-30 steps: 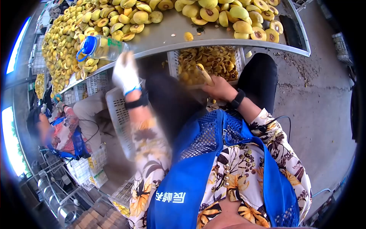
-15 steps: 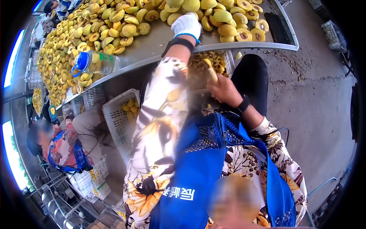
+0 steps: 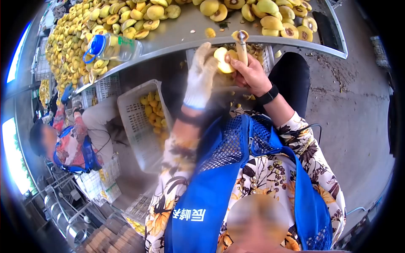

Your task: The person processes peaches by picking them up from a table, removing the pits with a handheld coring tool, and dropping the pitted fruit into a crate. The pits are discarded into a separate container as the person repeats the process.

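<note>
My left hand (image 3: 201, 76), in a white knit glove, is curled at the near edge of the metal table with its fingertips against halved yellow peaches (image 3: 224, 62). These pieces sit between my two hands, cut faces partly showing. My bare right hand (image 3: 253, 76) grips a pitting spoon (image 3: 242, 51) by its pale handle, metal end upward. A brownish bit of fruit (image 3: 240, 36) sits at the spoon's tip. My right thumb lies close beside the peach pieces.
Peach halves (image 3: 272, 23) are heaped along the metal table (image 3: 181, 36). A blue-capped water bottle (image 3: 120, 47) lies near its edge. Below left stands a white crate (image 3: 137, 122) holding yellow fruit. Another person (image 3: 76, 143) sits at far left.
My left hand has come back from the heap on the table to my right hand, now with peach halves. My right hand has risen, its spoon turned upright.
</note>
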Action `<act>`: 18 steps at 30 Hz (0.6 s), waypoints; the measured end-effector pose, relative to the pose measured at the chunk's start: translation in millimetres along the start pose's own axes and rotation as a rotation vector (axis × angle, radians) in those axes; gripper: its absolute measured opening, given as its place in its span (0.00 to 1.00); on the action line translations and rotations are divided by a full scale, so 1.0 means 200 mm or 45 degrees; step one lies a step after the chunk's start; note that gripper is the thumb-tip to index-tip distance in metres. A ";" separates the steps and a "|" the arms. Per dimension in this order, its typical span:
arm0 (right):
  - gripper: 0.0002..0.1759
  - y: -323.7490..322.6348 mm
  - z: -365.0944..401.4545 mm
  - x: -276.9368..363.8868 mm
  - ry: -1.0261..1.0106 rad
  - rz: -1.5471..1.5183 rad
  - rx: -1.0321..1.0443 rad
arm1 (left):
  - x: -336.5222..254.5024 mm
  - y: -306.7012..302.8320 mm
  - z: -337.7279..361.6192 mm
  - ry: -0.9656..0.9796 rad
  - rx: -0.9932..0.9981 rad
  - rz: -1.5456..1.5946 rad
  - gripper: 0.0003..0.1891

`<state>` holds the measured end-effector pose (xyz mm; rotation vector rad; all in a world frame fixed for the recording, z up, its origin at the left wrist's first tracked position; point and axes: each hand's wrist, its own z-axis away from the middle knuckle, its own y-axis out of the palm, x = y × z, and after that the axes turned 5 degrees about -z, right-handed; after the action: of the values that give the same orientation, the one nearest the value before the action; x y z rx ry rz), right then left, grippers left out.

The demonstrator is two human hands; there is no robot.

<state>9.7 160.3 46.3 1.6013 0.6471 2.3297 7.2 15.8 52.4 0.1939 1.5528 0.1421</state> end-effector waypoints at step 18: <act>0.13 -0.09 0.04 -0.14 -0.280 1.588 -0.030 | 0.11 -0.08 0.03 -0.404 -0.106 0.460 0.14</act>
<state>27.1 166.7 17.5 2.6546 -0.6603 2.6851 12.3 3.5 28.1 0.4104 1.1829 0.4385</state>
